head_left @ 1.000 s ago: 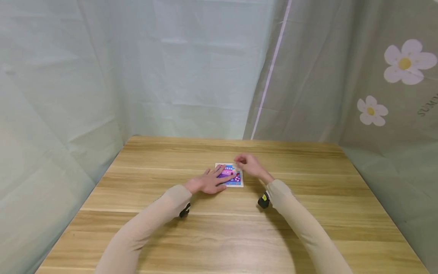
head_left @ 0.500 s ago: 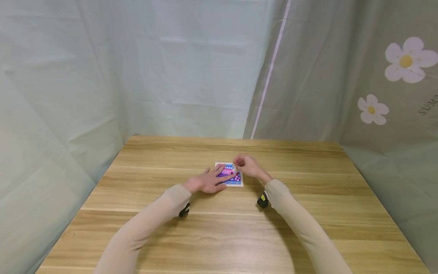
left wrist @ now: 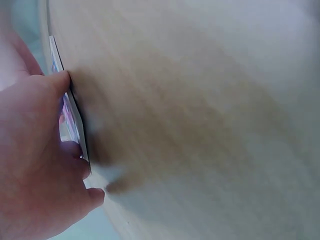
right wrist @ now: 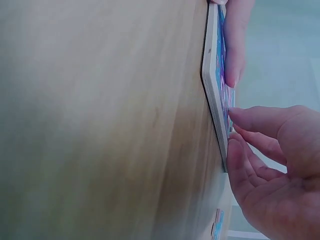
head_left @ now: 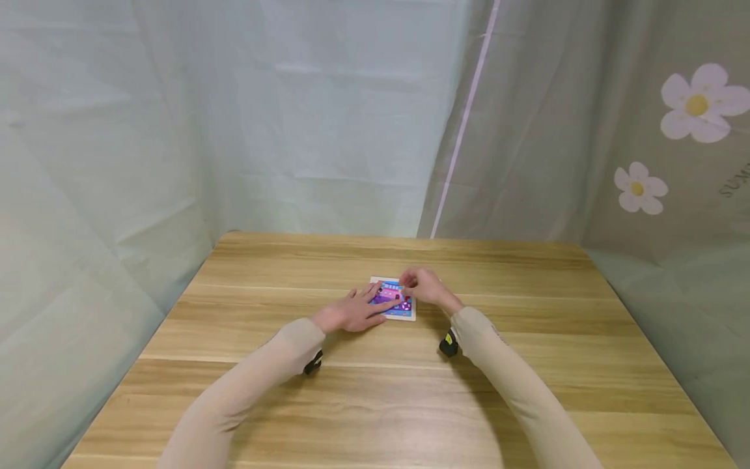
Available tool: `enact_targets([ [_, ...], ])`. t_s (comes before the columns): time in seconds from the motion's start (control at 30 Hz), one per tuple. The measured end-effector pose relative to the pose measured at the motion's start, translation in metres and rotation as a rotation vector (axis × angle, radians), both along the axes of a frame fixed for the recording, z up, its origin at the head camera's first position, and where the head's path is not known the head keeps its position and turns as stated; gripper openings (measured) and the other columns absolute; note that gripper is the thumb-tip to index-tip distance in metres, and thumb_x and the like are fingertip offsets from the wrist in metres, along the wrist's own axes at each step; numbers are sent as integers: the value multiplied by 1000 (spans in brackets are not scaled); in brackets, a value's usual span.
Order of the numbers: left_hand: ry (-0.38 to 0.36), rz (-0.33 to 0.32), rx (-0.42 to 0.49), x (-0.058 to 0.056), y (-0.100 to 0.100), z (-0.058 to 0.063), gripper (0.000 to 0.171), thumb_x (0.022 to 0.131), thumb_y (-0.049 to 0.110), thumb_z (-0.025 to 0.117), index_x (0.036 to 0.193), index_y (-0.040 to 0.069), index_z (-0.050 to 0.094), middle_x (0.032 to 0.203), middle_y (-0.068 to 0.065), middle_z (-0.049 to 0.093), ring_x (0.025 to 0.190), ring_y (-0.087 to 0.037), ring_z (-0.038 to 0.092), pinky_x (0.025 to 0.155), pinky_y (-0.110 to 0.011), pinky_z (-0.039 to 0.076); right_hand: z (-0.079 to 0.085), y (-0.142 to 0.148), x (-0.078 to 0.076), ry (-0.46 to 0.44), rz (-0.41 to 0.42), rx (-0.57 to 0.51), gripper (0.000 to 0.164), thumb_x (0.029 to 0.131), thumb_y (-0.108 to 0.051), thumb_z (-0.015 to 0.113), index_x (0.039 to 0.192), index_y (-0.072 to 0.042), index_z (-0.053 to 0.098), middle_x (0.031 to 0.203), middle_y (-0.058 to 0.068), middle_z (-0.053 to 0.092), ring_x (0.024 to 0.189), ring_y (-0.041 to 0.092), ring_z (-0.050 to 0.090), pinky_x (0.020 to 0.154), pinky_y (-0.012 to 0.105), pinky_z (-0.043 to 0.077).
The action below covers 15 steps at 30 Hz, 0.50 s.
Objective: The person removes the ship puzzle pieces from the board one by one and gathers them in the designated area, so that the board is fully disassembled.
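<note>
A small square puzzle board (head_left: 404, 318) with a white border and a pink, purple and blue picture lies flat on the wooden table. My left hand (head_left: 355, 313) rests palm down over its left side, fingers spread. In the left wrist view the thumb (left wrist: 60, 81) reaches along the board's edge. My right hand (head_left: 426, 286) is at the far right corner, fingers curled and thumb bent towards them. In the right wrist view its thumb (right wrist: 260, 117) and fingertips pinch low over the picture, at a small puzzle piece mostly hidden by them.
A small colourful flat piece (right wrist: 217, 224) lies on the table beyond the right hand in the right wrist view. The wooden table (head_left: 375, 404) reaches back to pale curtains (head_left: 328, 130); a grey flowered curtain (head_left: 527, 130) hangs at the right.
The right hand has lowered slightly towards me at the board's far right corner. The left hand has slid a little to the left, its fingers still spread on the board.
</note>
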<state>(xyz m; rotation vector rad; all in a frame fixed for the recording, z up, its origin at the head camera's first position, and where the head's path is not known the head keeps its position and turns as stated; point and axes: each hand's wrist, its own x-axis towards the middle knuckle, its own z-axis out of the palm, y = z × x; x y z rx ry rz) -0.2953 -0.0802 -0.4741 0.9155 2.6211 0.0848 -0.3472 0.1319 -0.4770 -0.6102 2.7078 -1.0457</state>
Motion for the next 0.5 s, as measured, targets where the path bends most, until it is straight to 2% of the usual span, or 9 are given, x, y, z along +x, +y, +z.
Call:
enact_targets([
  [0.2, 34, 1, -21, 4, 0, -2, 52, 104, 50, 25, 153, 44, 10, 164, -15, -5, 152, -31, 1, 119, -57, 15, 1, -2, 2, 15, -24, 35, 12, 87, -7, 70, 98, -3, 68, 94, 10, 70, 86, 19, 64, 79, 31, 55],
  [0.37, 38, 12, -29, 9, 3, 2, 54, 103, 51, 26, 154, 41, 11, 163, -16, -4, 151, -33, 2, 118, -59, 17, 1, -5, 3, 81, -25, 70, 12, 87, -11, 71, 92, -2, 67, 87, 10, 69, 79, 17, 61, 74, 28, 51],
  [0.5, 23, 20, -32, 11, 5, 6, 54, 104, 49, 27, 154, 39, 13, 163, -17, -4, 151, -34, 2, 118, -59, 18, -2, -6, 2, 130, -22, 85, 13, 85, -12, 72, 89, 0, 67, 81, 10, 68, 82, 18, 55, 79, 29, 44],
])
